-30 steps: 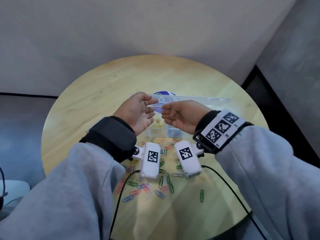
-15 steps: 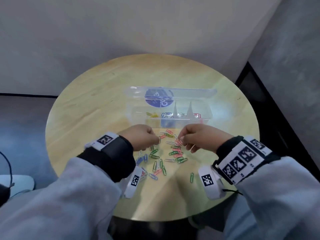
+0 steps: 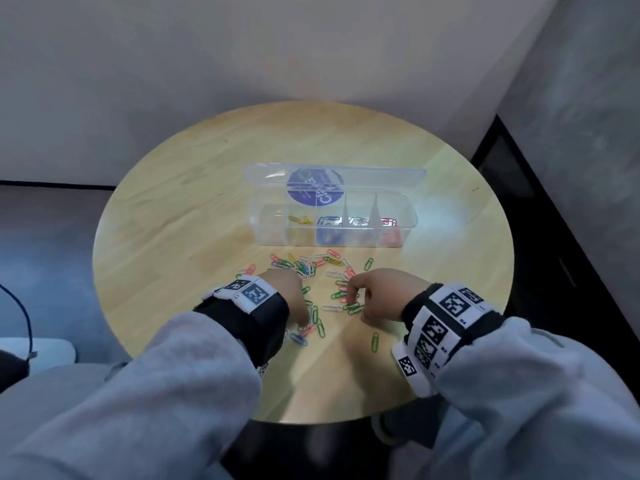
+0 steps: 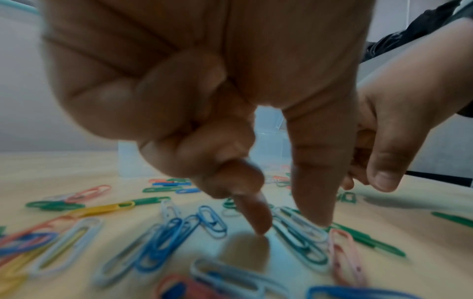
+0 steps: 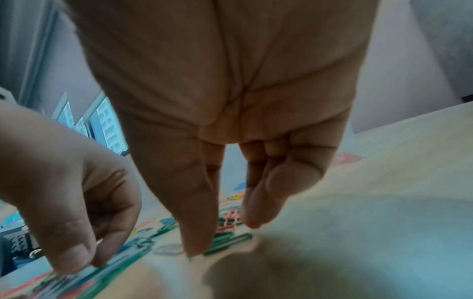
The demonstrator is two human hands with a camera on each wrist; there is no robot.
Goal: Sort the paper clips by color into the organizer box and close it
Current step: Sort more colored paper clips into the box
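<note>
The clear organizer box (image 3: 270, 233) stands open at mid-table, its lid (image 3: 381, 176) tipped back. Its compartments hold yellow clips (image 3: 300, 220), blue clips (image 3: 328, 220), white clips (image 3: 360, 222) and red clips (image 3: 390, 222). In front of it lies a loose pile of mixed paper clips (image 3: 304, 266). My left hand (image 3: 294, 299) reaches down into the pile; in the left wrist view (image 4: 286, 226) its thumb (image 4: 316, 214) touches a white clip (image 4: 304, 228) and nothing is pinched. My right hand (image 3: 360, 299) hovers over green clips (image 5: 230, 242) with thumb and fingers apart (image 5: 225, 234).
The round wooden table (image 3: 173, 216) sits in a corner between pale walls. One green clip (image 3: 374, 342) lies alone near the front edge, another (image 3: 369, 263) right of the pile. A dark cable (image 3: 24, 320) hangs at far left. A black floor strip (image 3: 554, 271) runs along the right.
Both hands came down from above the box to the clip pile, then drew a little closer to the table's front edge. The box now shows in full.
</note>
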